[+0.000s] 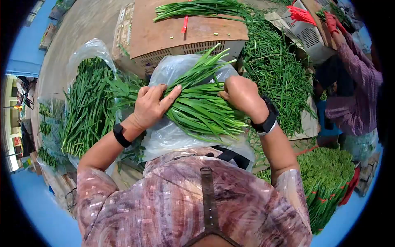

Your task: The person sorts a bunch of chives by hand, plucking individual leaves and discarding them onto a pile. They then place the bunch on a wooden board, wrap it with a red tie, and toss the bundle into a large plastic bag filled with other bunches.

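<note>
Long green leafy stalks [205, 109] lie across my lap on a clear plastic sheet [164, 138]. My left hand [154, 103] is wrapped over the leafy end of the bunch, thumb and forefinger spread along it. At the cut ends, my right hand [242, 95] is closed around some of the stalks, its fingertips partly hidden. Some stalks rise at an angle between both hands, their pale ends pointing up and right.
Ahead stands a board-topped crate [189, 31] bearing more stalks and a red tie. An open plastic bag of greens [88, 99] is at the left. Loose greens [275, 70] pile at the right, near a co-worker [356, 86] and tied bundles [325, 173].
</note>
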A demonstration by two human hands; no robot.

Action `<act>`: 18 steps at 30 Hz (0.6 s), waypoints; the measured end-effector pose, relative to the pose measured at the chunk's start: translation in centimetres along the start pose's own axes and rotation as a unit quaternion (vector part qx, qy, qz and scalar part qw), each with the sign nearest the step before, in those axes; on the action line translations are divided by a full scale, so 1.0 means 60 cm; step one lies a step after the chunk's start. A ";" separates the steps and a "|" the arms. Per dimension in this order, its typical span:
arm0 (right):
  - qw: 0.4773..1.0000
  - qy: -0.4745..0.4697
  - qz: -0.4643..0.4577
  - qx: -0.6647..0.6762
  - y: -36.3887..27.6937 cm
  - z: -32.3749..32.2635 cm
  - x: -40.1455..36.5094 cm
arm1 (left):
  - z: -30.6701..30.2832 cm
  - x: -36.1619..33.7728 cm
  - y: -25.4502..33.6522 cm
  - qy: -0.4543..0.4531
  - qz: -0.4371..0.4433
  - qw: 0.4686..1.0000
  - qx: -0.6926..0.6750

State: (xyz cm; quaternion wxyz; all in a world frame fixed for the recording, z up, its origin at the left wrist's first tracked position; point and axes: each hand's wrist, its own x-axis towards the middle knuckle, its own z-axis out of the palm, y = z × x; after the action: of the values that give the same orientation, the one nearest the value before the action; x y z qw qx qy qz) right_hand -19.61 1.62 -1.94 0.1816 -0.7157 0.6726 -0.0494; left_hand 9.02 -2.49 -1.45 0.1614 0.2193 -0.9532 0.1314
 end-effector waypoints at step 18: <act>0.963 0.223 0.039 0.144 0.068 -0.022 0.002 | -0.014 -0.002 0.003 0.020 0.027 0.999 0.008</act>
State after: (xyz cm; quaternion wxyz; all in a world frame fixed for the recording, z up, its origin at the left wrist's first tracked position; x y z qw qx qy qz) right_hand -23.86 1.12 -2.08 0.1298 -0.6264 0.7091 -0.2967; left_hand 9.26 -1.99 -0.75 0.1749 0.1923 -0.9543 0.1474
